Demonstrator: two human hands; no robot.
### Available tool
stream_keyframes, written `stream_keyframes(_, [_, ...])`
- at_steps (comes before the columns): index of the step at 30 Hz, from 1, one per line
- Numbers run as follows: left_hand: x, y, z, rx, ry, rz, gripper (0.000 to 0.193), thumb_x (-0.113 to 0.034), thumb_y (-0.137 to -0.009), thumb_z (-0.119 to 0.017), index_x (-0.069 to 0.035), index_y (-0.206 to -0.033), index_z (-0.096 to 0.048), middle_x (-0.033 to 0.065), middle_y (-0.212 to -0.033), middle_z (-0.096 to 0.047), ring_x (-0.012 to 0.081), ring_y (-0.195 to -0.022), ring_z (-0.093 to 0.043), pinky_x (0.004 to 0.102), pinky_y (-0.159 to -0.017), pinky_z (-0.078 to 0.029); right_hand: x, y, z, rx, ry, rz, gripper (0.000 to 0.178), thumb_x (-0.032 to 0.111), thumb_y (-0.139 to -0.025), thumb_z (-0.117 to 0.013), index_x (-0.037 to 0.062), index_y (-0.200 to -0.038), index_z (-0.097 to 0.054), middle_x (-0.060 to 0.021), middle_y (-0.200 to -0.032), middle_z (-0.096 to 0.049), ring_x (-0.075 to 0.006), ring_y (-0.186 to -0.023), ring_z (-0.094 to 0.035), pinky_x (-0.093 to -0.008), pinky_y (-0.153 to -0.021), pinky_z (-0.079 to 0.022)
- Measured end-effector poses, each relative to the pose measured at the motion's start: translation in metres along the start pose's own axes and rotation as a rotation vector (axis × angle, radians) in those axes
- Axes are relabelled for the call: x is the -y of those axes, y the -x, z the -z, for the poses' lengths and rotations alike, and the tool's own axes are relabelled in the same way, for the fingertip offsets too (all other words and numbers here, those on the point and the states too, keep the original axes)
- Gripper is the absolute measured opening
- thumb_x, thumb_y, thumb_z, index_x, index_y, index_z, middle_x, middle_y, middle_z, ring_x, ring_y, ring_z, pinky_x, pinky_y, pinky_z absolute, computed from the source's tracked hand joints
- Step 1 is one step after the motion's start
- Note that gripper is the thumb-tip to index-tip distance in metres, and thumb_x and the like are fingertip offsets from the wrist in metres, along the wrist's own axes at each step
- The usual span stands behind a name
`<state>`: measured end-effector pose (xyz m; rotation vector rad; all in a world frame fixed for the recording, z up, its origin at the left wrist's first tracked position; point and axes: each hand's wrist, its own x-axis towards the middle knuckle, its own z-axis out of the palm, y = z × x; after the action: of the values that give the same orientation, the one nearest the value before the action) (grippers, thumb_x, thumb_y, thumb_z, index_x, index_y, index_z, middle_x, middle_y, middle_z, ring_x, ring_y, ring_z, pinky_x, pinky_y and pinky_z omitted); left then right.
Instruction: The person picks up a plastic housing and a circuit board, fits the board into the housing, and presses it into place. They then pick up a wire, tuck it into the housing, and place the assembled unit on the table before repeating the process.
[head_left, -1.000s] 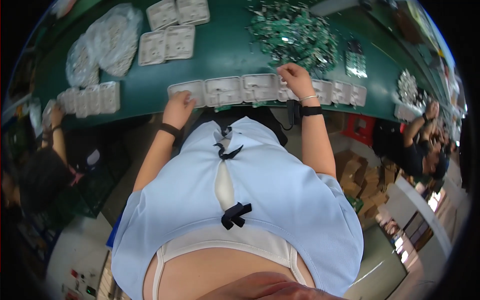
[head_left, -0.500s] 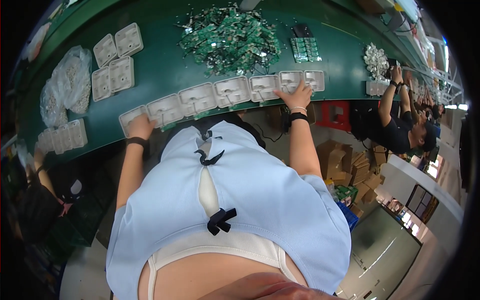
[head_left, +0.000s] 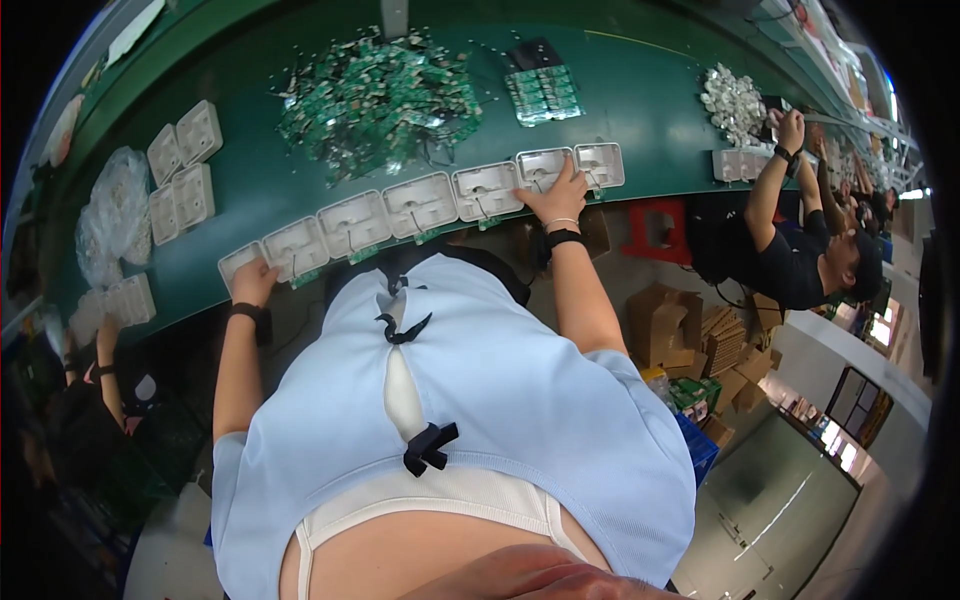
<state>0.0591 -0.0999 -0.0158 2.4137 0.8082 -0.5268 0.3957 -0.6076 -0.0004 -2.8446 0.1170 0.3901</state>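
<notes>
Hands (head_left: 553, 197) moved wider apart — 4 white trays (head_left: 420, 205) between.

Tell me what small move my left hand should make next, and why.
Perhaps ease your left hand away from the leftmost white tray: it covers part of that tray, so I can't tell whether a green board sits at its near edge, as one does on the neighboring tray.
</notes>
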Motion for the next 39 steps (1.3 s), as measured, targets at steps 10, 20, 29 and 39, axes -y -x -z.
stream_keyframes(10, [-0.184,-0.009,-0.062,0.084,-0.023,-0.110,0.034,-0.033,-0.086,-0.073,0.000,-0.083,-0.068,0.0209,-0.080,-0.070,0.0414,-0.079,-0.067,0.0482,-0.071,-0.053,-0.166,-0.107,0.049,-0.050,-0.025,-0.009,0.135,0.052,-0.050,-0.095,0.0114,-0.158,-0.024,-0.0291,-0.150,-0.033,-0.0455,-0.140,-0.034,-0.0520,-0.114,-0.037])
stream_keyframes(20, [-0.337,-0.034,-0.104,0.227,-0.028,-0.211,0.036,-0.037,-0.087,-0.073,-0.001,-0.082,-0.072,0.0193,-0.084,-0.072,0.0380,-0.081,-0.069,0.0470,-0.074,-0.054,-0.283,-0.213,0.103,-0.071,0.044,-0.103,0.134,0.052,-0.048,-0.096,0.0108,-0.157,-0.031,-0.0303,-0.155,-0.031,-0.0453,-0.143,-0.035,-0.0499,-0.115,-0.038])
stream_keyframes(29, [-0.380,-0.052,-0.113,0.276,0.053,-0.271,0.031,-0.034,-0.087,-0.072,-0.003,-0.091,-0.075,0.0168,-0.084,-0.073,0.0361,-0.081,-0.070,0.0460,-0.074,-0.055,-0.306,-0.243,0.099,-0.152,-0.069,-0.074,0.108,0.039,-0.060,-0.094,0.0045,-0.148,-0.043,-0.0280,-0.154,-0.036,-0.0434,-0.144,-0.034,-0.0492,-0.119,-0.031])
stream_keyframes(39, [-0.352,-0.056,-0.111,0.429,0.264,-0.355,0.042,-0.020,-0.088,-0.070,-0.002,-0.126,-0.063,0.0148,-0.106,-0.073,0.0276,-0.086,-0.070,0.0375,-0.077,-0.055,-0.121,-0.197,0.071,0.163,-0.959,0.068,0.048,0.019,-0.083,-0.081,-0.0017,-0.122,-0.064,-0.0117,-0.108,-0.068,-0.0177,-0.091,-0.067,-0.0303,-0.071,-0.056])
